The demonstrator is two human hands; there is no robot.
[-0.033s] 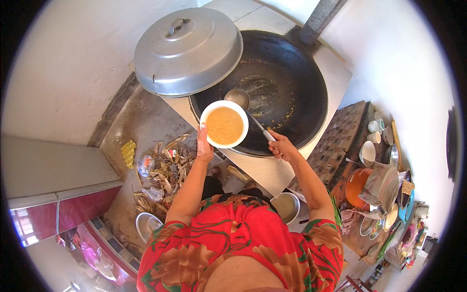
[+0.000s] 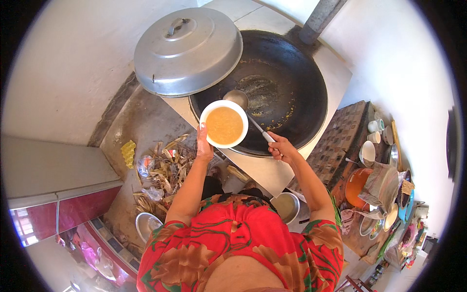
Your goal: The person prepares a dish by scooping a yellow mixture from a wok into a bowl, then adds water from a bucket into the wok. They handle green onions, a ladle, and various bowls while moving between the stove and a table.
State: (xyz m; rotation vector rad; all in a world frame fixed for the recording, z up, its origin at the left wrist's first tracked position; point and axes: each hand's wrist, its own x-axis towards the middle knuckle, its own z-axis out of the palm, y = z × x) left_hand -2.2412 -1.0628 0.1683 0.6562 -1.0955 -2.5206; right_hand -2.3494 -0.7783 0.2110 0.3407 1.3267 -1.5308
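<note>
My left hand (image 2: 204, 146) grips the left side of a white bowl (image 2: 224, 145), thumb at its rim. An orange-yellow soup or porridge (image 2: 224, 124) fills the bowl almost to the brim. In my right hand (image 2: 282, 147), fingers wrapped round the pale grip, is a metal ladle (image 2: 257, 124). Its scoop lies just beyond the bowl, over the wok's near left part; whether it touches the wok I cannot tell. The large black wok (image 2: 299, 73) below holds only thin residue and yellowish bits. A big domed metal lid (image 2: 189, 53) rests over the wok's left edge.
Dry husks (image 2: 170, 168) litter the floor at left, near a metal basin (image 2: 147, 225). Another basin (image 2: 286, 207) stands by my right side. On the right, a brick ledge (image 2: 335, 141) adjoins shelves of bowls and an orange basin (image 2: 357, 187). A pipe (image 2: 321, 22) rises behind the wok.
</note>
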